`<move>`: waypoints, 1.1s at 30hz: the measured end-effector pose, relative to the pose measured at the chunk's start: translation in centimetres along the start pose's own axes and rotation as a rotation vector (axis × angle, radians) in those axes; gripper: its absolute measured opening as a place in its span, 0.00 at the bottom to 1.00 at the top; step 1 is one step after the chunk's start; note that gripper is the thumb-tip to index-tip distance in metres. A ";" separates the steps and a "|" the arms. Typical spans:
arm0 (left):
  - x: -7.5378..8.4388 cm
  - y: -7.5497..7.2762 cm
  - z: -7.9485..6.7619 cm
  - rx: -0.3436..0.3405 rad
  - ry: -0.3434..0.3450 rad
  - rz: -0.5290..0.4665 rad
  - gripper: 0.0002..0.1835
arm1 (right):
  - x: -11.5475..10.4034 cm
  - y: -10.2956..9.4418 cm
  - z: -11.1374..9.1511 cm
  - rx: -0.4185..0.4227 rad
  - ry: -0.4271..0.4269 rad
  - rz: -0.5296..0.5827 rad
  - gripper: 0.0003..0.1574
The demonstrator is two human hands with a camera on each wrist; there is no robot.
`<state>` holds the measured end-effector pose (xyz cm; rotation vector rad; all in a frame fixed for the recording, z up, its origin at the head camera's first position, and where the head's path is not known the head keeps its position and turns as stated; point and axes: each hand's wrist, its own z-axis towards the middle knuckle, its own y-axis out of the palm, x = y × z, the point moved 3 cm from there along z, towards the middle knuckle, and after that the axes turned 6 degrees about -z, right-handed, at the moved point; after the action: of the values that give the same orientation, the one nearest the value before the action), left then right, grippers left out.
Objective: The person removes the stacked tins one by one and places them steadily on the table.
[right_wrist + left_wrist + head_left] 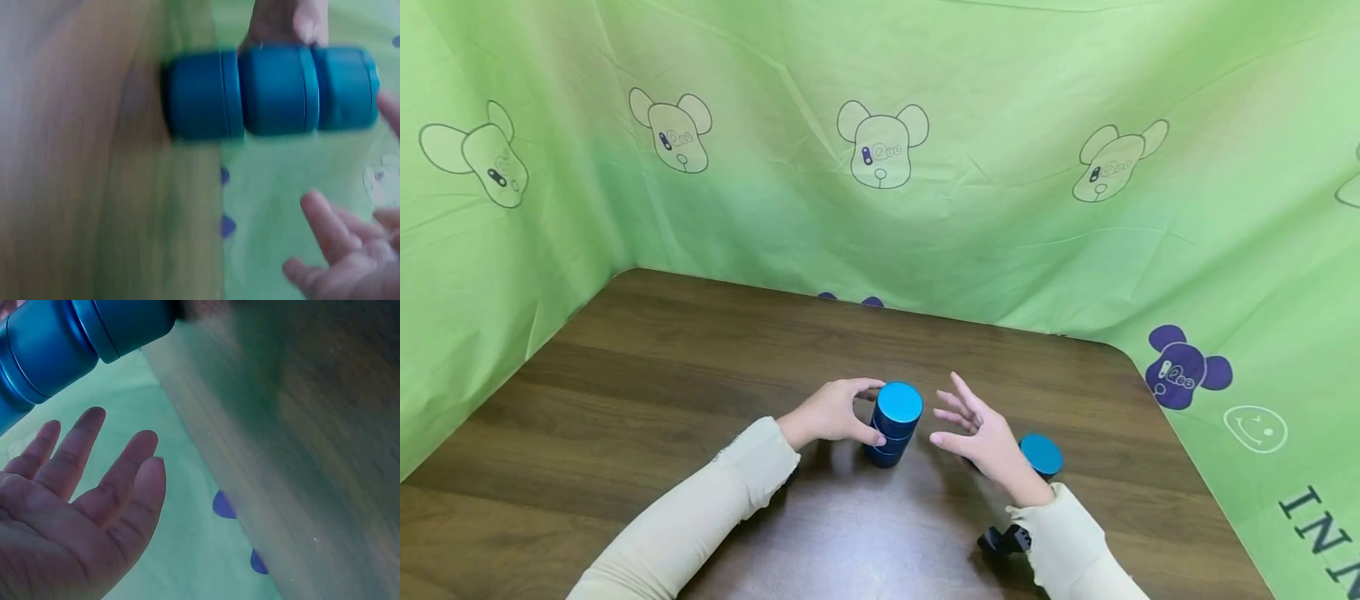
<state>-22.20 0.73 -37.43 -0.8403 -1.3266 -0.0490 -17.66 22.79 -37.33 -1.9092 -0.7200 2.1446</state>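
Note:
Three blue metal cylindrical tins are stacked as an upright column (895,421) on the table, and a shiny blue disc tops it. From the left, my left hand (838,411) reaches around the column. Its thumb overlaps the column's side in the head view, while in the left wrist view its fingers (134,481) spread loosely, apart from the blue metal. My right hand (985,437) hovers to the right of the column with fingers spread and nothing in its grasp. In the right wrist view the blue column (275,94) lies beyond the right fingertips.
Another blue-topped tin (1041,454) stands to the right, partly hidden behind the right hand and wrist. A black device (1003,540) sits at the right cuff. The brown wooden table (700,350) backs onto a green printed curtain (985,233).

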 end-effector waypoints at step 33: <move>0.0 1.3 0.9 -0.025 -0.015 -0.097 0.30 | -0.9 3.5 0.8 -0.009 0.029 0.201 0.48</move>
<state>-22.33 2.14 -38.08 -0.7991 -1.3827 -0.1358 -17.67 19.21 -38.15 -2.0941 -0.5535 2.2247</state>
